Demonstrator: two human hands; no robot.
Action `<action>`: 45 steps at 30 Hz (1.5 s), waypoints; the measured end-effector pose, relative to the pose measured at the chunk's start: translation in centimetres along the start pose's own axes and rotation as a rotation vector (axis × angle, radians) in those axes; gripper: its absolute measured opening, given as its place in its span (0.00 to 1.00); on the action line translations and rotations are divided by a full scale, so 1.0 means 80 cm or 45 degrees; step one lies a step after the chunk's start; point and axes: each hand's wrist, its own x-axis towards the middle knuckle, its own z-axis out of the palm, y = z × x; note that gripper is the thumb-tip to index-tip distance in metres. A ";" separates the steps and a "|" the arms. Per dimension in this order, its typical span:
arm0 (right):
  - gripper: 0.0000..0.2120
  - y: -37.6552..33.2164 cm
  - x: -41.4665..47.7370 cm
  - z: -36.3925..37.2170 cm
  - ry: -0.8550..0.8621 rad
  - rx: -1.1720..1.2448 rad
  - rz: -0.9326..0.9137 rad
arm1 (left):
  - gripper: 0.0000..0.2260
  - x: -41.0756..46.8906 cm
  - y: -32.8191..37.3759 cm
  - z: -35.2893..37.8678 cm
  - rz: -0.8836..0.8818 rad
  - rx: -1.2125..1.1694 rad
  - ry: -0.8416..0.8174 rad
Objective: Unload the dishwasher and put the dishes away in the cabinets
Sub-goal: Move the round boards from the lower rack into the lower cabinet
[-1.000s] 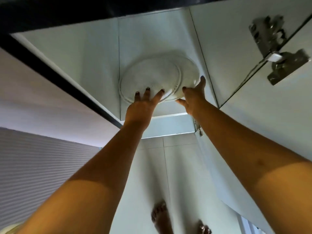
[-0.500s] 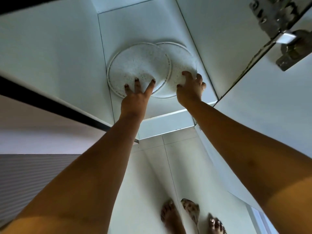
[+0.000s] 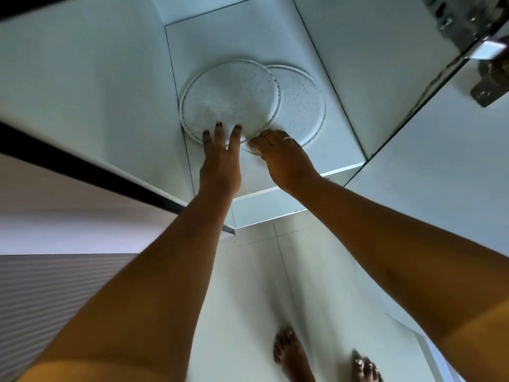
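Observation:
Two white speckled plates lie on the floor of an open white cabinet [image 3: 217, 37]. The left plate [image 3: 228, 95] overlaps the edge of the right plate [image 3: 301, 103]. My left hand [image 3: 220, 164] rests with straight, spread fingers on the near rim of the left plate. My right hand [image 3: 283, 158], wearing a ring, has curled fingers at the near rim of the right plate, just where the two plates overlap, and appears to pinch that rim.
The cabinet door [image 3: 440, 175] stands open on the right, with metal hinges [image 3: 468, 28] at the upper right. A dark strip [image 3: 82, 166] edges the cabinet's left side. My bare feet [image 3: 292, 357] stand on pale floor tiles below.
The plates have slid deeper into the cabinet and spread apart sideways. My right hand moved left from the right plate's outer edge to the overlap; my left hand stays on the left plate.

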 end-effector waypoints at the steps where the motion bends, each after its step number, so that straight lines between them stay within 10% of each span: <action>1: 0.20 0.001 0.004 -0.001 0.000 -0.039 0.004 | 0.33 -0.006 0.000 0.004 -0.012 -0.025 0.018; 9: 0.27 0.000 0.085 -0.017 -0.114 -0.466 0.077 | 0.28 -0.003 0.007 0.024 -0.166 0.124 -0.095; 37: 0.31 0.060 0.204 0.014 -0.183 -0.443 0.424 | 0.39 0.033 0.026 0.022 -0.305 0.193 -0.422; 45: 0.42 0.041 0.175 0.014 -0.185 -0.504 0.124 | 0.36 0.025 0.030 0.015 -0.275 0.211 -0.363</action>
